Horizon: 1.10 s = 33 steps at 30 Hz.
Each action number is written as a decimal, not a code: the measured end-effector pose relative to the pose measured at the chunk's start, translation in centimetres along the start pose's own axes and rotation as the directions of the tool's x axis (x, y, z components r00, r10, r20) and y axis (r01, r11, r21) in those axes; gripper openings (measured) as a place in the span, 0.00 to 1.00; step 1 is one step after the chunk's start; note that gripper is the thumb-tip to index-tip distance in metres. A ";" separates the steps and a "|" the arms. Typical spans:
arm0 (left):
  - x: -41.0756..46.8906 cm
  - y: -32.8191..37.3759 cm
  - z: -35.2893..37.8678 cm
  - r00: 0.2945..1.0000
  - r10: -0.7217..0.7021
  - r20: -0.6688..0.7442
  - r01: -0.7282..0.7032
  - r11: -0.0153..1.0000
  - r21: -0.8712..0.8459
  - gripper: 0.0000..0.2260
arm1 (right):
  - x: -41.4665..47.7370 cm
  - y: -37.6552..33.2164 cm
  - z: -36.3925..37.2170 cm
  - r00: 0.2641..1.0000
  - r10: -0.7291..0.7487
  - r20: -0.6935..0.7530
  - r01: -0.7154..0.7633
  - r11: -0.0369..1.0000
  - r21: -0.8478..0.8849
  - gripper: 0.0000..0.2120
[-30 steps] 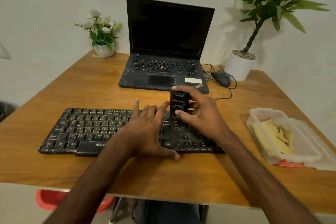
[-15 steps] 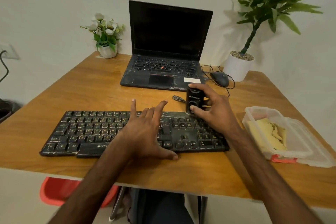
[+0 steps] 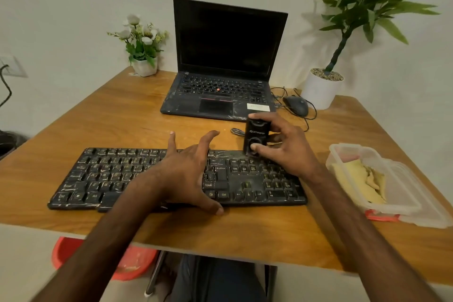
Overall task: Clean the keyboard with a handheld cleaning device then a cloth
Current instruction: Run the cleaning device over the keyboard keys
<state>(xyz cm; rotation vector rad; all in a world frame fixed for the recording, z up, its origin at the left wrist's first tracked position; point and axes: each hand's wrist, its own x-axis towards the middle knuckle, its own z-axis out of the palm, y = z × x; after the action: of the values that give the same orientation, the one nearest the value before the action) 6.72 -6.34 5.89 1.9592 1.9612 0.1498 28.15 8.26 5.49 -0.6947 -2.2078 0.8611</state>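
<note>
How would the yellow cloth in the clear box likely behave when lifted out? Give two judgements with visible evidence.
Probably floppy: the yellow cloth lies crumpled in folds inside the clear box, so it should drape rather than hold shape. Likely light for its size, since its folds look thin. Lying limp, it seems unlikely to roll.

The left forearm and right forearm are shown bare. Dark blue trousers are seen under the table's near edge.
</note>
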 end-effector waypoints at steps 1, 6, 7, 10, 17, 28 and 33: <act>0.2 0.1 -0.1 1.000 0.000 -0.003 0.000 1.000 0.005 0.69 | 0.2 -0.4 0.8 1.000 -0.010 0.019 0.010 1.000 0.012 0.30; 0.2 -0.5 0.0 1.000 -0.019 -0.018 0.018 0.998 -0.058 0.71 | 1.7 -1.5 4.7 0.992 -0.116 0.051 0.115 0.993 0.023 0.30; 0.1 -0.6 0.0 1.000 -0.025 -0.016 0.023 0.997 -0.069 0.71 | 2.0 -1.4 4.6 0.994 -0.098 0.039 0.098 0.995 0.009 0.30; 0.1 -0.3 -0.2 0.999 -0.034 0.000 0.034 0.998 -0.061 0.70 | 2.5 -0.9 3.3 0.999 -0.047 -0.014 0.046 0.998 -0.044 0.30; 0.3 -0.2 -0.1 0.999 -0.037 -0.007 0.036 0.998 -0.052 0.71 | 0.9 -1.9 5.4 0.990 -0.135 0.030 0.133 0.989 0.060 0.29; 0.0 -0.4 0.0 0.999 -0.035 -0.015 0.034 0.996 -0.078 0.70 | 0.4 -1.9 4.6 0.995 -0.048 -0.092 0.052 0.998 0.043 0.30; 0.1 -0.2 -0.2 0.999 -0.044 -0.006 0.044 0.997 -0.063 0.70 | -0.1 -2.3 2.3 0.986 0.067 -0.151 -0.032 0.974 0.224 0.31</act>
<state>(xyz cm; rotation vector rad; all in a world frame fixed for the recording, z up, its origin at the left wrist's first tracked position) 6.51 -6.24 5.96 1.8772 1.9784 0.2052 26.04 5.86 5.80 -0.6873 -1.9261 1.0231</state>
